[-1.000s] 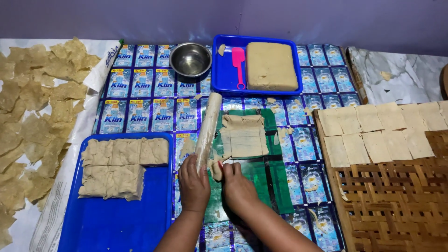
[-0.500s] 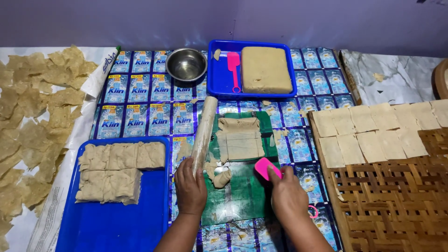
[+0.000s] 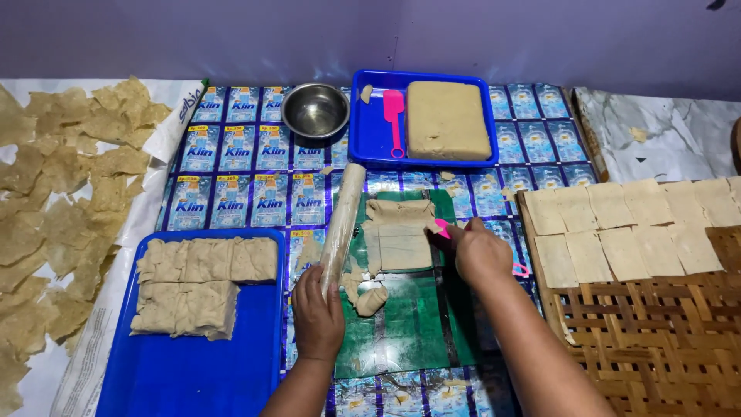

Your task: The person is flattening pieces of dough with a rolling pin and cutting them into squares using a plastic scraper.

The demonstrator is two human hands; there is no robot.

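The right hand (image 3: 480, 251) has its grip closed around a pink scraper (image 3: 441, 227), whose blade tip shows at the fingers' 10 o'clock, against the right edge of the flattened dough sheet (image 3: 398, 235). The left hand (image 3: 316, 307) rests palm down, fingers loosely curled, its fingertips on the near end of the dough-dusted rolling pin (image 3: 342, 225); it clasps nothing firmly. A small dough lump (image 3: 371, 300) lies just beside that hand at 3 o'clock, on the green mat (image 3: 421, 316). At the hands' 9 o'clock a blue tray (image 3: 197, 363) carries stacked dough sheets (image 3: 202, 284). At 12 o'clock sit a steel bowl (image 3: 315, 110) and a second blue tray (image 3: 378, 131) with a dough block (image 3: 448, 120) and a pink spatula (image 3: 394, 120). At 3 o'clock, cut squares (image 3: 617, 224) lie on a woven bamboo rack (image 3: 656, 340).
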